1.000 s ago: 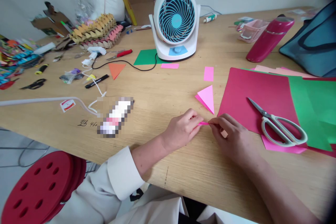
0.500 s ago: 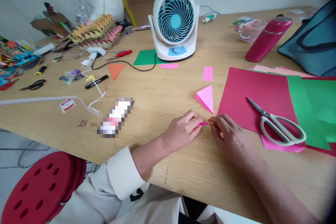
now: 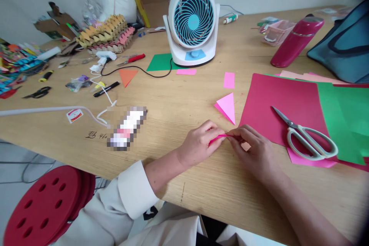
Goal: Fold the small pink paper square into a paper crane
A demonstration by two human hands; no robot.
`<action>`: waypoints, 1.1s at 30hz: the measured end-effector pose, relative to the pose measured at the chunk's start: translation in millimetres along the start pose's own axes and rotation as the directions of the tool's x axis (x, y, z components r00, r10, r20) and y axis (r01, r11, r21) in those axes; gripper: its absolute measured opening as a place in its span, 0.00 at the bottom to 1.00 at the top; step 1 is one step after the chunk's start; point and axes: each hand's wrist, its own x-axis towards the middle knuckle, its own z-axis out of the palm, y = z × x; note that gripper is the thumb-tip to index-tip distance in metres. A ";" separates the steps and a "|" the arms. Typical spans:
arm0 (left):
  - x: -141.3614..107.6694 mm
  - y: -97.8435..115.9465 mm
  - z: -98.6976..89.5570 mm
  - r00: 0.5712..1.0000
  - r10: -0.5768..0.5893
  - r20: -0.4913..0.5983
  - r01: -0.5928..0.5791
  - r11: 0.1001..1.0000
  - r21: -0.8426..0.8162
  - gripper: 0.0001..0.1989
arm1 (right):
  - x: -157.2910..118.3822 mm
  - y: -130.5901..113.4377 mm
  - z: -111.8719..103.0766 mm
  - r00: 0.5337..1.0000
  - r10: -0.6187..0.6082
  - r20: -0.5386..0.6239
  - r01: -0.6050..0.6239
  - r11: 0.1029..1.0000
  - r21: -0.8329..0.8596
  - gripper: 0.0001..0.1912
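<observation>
left hand (image 3: 198, 142): fingers closed in a pinch on the pink strip (image 3: 217, 137); the forearm crosses the near edge of the table (image 3: 178, 111).
right hand (image 3: 255, 157): thumb and forefinger brought together on the strip's right end, the palm curled.
pink strip: narrow, between the two hands, toward the table's near edge; whether it touches the tabletop, i cannot tell.
folded pink paper (image 3: 228, 107): just beyond the hands, on the side of the far edge.
red sheet (image 3: 276, 100): right of the folded paper, its left edge near it.
scissors (image 3: 309, 142): on the sheet, handles over its near right corner.
</observation>
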 end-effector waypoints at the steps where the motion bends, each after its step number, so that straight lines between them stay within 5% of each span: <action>1: 0.0 0.3 0.4 1.000 -0.002 -0.004 0.002 1.000 -0.010 0.09 | -0.1 -0.4 -0.2 1.000 -0.004 -0.006 0.004 1.000 -0.002 0.03; 16: 1.1 0.3 9.3 0.983 -0.168 0.080 0.183 0.946 -0.269 0.14 | -1.3 -7.6 -4.4 0.977 -0.186 -0.103 0.180 0.981 -0.071 0.08; 33: 2.8 8.6 12.3 0.933 -0.294 0.207 0.359 0.755 -0.549 0.09 | -0.3 -7.2 0.3 0.991 -0.120 -0.067 0.124 0.990 0.065 0.09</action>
